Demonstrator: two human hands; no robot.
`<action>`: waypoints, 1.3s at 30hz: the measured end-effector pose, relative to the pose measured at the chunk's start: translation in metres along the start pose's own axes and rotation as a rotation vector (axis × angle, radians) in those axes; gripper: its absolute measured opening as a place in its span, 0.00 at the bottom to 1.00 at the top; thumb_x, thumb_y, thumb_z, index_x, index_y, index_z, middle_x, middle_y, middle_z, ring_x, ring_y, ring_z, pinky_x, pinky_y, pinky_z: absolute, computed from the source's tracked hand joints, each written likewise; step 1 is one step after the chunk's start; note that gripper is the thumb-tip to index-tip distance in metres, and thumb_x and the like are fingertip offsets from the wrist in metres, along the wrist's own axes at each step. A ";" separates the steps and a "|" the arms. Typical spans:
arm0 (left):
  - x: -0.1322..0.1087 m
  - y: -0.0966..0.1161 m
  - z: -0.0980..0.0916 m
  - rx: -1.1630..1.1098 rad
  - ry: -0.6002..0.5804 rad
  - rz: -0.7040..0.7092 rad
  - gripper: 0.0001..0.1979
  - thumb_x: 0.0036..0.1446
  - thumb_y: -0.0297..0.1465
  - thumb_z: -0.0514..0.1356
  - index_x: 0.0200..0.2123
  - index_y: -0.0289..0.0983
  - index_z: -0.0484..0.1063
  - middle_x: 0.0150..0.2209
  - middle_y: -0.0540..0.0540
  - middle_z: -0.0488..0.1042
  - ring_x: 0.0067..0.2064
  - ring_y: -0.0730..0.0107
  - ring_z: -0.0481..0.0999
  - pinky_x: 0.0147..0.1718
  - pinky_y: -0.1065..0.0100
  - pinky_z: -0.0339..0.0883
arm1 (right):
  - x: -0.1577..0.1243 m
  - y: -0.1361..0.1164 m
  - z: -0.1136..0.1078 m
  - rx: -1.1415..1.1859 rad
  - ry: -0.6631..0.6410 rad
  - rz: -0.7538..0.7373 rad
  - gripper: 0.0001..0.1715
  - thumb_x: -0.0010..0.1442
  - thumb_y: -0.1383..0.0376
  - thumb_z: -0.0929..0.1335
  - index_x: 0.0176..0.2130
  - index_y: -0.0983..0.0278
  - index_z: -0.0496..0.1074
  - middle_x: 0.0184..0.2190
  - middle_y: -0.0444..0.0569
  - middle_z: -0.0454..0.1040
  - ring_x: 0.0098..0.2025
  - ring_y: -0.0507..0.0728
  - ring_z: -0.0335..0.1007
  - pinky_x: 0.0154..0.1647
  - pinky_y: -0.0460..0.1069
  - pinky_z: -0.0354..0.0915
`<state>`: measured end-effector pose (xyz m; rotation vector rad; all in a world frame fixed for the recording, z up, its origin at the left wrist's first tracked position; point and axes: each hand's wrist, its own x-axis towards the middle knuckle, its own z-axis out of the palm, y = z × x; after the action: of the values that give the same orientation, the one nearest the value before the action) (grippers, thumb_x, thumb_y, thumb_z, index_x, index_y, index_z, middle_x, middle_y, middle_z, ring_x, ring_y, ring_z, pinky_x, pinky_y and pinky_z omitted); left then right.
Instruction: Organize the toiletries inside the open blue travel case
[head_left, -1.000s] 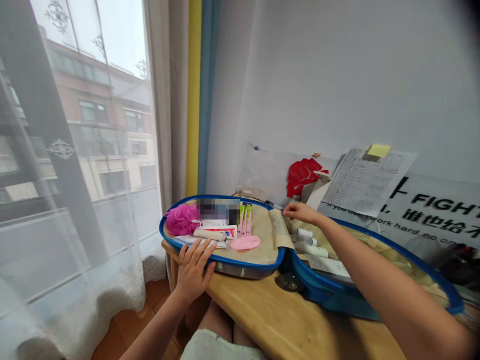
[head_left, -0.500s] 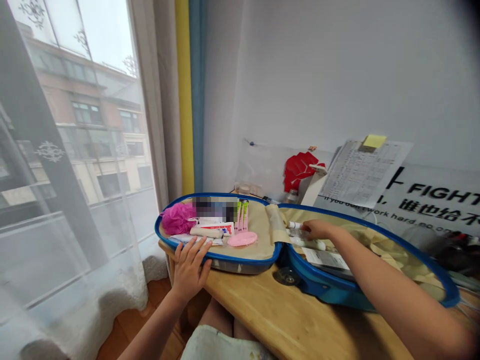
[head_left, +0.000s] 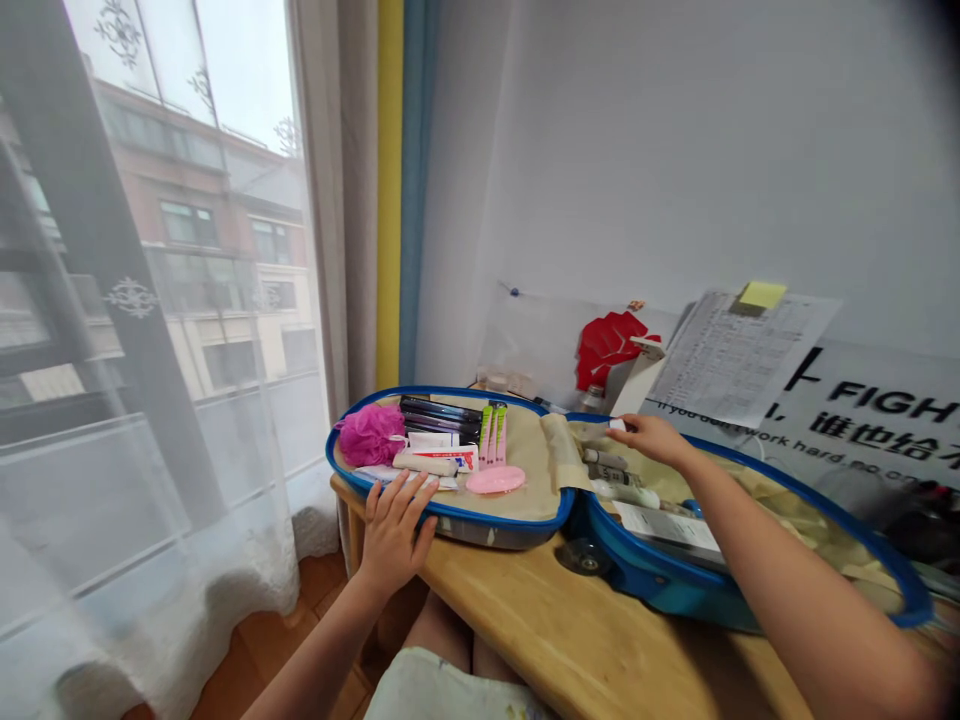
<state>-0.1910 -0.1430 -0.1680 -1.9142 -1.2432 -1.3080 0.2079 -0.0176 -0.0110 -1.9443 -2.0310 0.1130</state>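
An open blue suitcase (head_left: 450,515) lies on a wooden table (head_left: 570,630). Its left half holds a pink bath pouf (head_left: 371,435), a toothpaste box (head_left: 442,458), dark flat sticks (head_left: 441,411), green and pink tubes (head_left: 493,435) and a pink oval (head_left: 495,480). My left hand (head_left: 394,530) rests open on the near rim, fingers spread. My right hand (head_left: 652,437) hovers over the right half, fingers pinched on a small white item I can barely see. Below it lie several small tubes (head_left: 615,472) and a paper sheet (head_left: 667,525).
A sheer curtain (head_left: 150,400) covers the window at the left, beside yellow and blue drapes (head_left: 397,200). On the wall are a red cut-out (head_left: 611,345), printed sheets with a yellow sticky note (head_left: 759,295) and a lettered banner (head_left: 877,415). A suitcase wheel (head_left: 577,557) faces me.
My right hand dipped from the hinge onto the tubes in the right half, then lifted back toward the far rim, now pinched. My left hand has stayed on the near rim.
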 end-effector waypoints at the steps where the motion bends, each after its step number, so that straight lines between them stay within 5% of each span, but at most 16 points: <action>1: 0.001 0.001 0.000 -0.010 0.013 -0.006 0.22 0.61 0.31 0.51 0.58 0.41 0.64 0.53 0.44 0.72 0.58 0.60 0.65 0.62 0.55 0.41 | 0.000 -0.006 -0.002 0.047 0.043 -0.002 0.15 0.52 0.53 0.67 0.31 0.63 0.73 0.23 0.46 0.73 0.30 0.56 0.70 0.33 0.49 0.62; 8: 0.002 0.004 0.000 -0.024 0.032 -0.018 0.20 0.61 0.31 0.50 0.56 0.41 0.67 0.52 0.45 0.73 0.58 0.61 0.64 0.62 0.56 0.42 | 0.011 -0.075 0.000 0.449 0.178 -0.038 0.27 0.61 0.51 0.57 0.50 0.65 0.67 0.27 0.45 0.71 0.26 0.50 0.67 0.31 0.46 0.65; 20: 0.002 0.002 0.000 0.009 0.025 -0.002 0.20 0.61 0.32 0.50 0.55 0.40 0.68 0.52 0.44 0.73 0.57 0.61 0.65 0.61 0.57 0.43 | 0.031 -0.206 0.071 0.584 -0.190 -0.095 0.18 0.62 0.58 0.65 0.49 0.66 0.67 0.42 0.49 0.72 0.38 0.51 0.70 0.37 0.51 0.70; 30: 0.004 0.003 -0.001 0.004 0.057 0.035 0.18 0.61 0.31 0.50 0.52 0.39 0.69 0.51 0.45 0.74 0.57 0.62 0.65 0.62 0.58 0.42 | 0.031 -0.233 0.134 0.421 -0.180 -0.166 0.20 0.62 0.58 0.65 0.50 0.66 0.67 0.46 0.50 0.70 0.44 0.54 0.70 0.44 0.55 0.69; 39: 0.002 0.002 0.000 0.017 0.040 0.035 0.19 0.61 0.31 0.50 0.53 0.40 0.69 0.51 0.45 0.74 0.56 0.62 0.66 0.62 0.58 0.41 | 0.028 -0.232 0.139 0.253 -0.165 -0.279 0.20 0.62 0.58 0.65 0.50 0.65 0.67 0.47 0.51 0.70 0.45 0.55 0.69 0.46 0.56 0.68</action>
<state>-0.1889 -0.1428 -0.1660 -1.8803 -1.1920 -1.3071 -0.0547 0.0178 -0.0723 -1.5296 -2.2449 0.4540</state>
